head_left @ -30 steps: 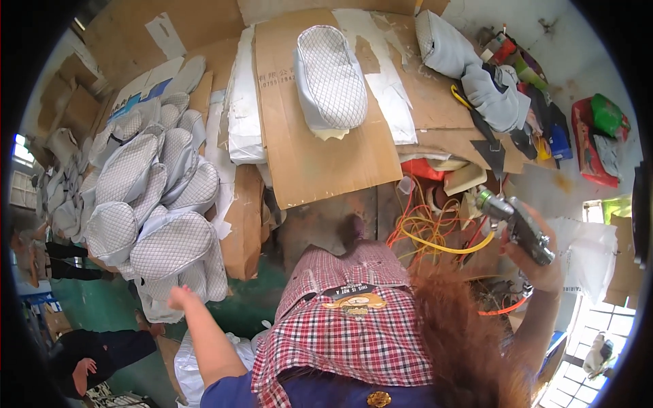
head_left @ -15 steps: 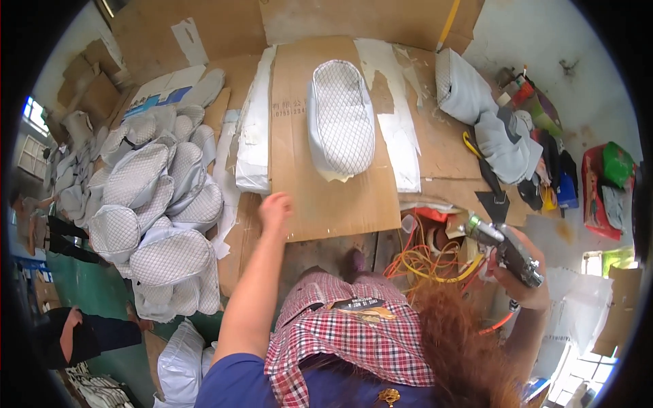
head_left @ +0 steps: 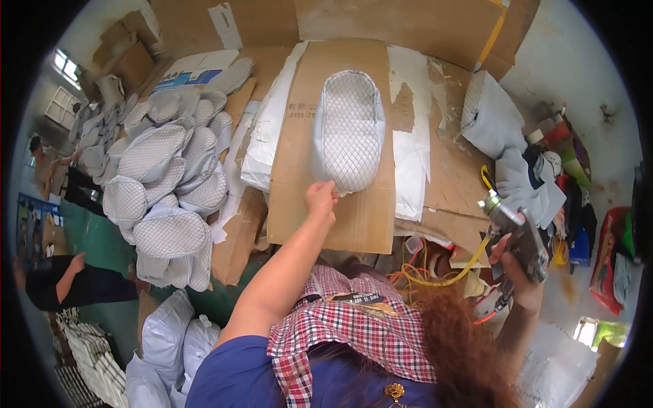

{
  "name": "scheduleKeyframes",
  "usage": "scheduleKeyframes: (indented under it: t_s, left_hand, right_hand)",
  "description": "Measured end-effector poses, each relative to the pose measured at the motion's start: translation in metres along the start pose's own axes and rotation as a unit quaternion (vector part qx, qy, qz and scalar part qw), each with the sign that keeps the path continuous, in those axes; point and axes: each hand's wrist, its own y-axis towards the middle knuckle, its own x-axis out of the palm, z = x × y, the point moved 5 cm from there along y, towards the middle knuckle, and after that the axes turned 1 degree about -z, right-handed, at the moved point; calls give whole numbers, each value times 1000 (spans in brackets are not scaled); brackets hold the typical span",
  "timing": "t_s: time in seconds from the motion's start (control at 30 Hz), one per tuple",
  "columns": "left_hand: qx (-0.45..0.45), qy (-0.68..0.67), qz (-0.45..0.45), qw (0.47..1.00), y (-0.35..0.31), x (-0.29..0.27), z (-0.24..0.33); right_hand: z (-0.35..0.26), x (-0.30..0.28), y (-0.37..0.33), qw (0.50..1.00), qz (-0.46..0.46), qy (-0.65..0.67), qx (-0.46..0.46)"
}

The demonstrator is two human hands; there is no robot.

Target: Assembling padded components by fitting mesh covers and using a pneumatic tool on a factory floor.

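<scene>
A white, slipper-shaped padded cover [head_left: 350, 136] with diamond quilting lies lengthwise on the cardboard sheet [head_left: 289, 217] in front of me, its recessed part at the far end. My left hand [head_left: 321, 199] is closed at its near edge, the fingers curled against the rim; the exact grip is partly hidden. Off to the right, raised above the table's front corner, my right hand [head_left: 520, 275] is wrapped round a metal air gun [head_left: 520, 234]. A yellow hose [head_left: 445, 280] runs toward it.
Similar quilted covers [head_left: 153, 153] are heaped on the left. White bags [head_left: 166, 330] sit below them. A folded quilted piece [head_left: 490, 112] and assorted cloths lie at the right. Tangled hoses hang below the front edge. Another person [head_left: 75, 282] stands at far left.
My left hand has moved right and forward to the cover's near edge. My right hand still holds the air gun, now turned more downward. The whole view has shifted slightly.
</scene>
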Motion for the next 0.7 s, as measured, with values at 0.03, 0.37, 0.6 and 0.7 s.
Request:
scheduleKeyframes:
  t_s: [0.03, 0.37, 0.6, 0.7]
  left_hand:
    - [5, -3, 9, 1000, -1, 0, 4]
    - [53, 42, 14, 998, -44, 46, 87]
    - [59, -72, -98, 991, -45, 90, 175]
    - [100, -92, -125, 983, -28, 93, 234]
  right_hand:
    - [6, -4, 10, 1000, 4, 16, -26]
    - [210, 41, 169, 934, 171, -283, -135]
    - [181, 160, 187, 983, -115, -131, -53]
    - [123, 234, 190, 971, -208, 90, -77]
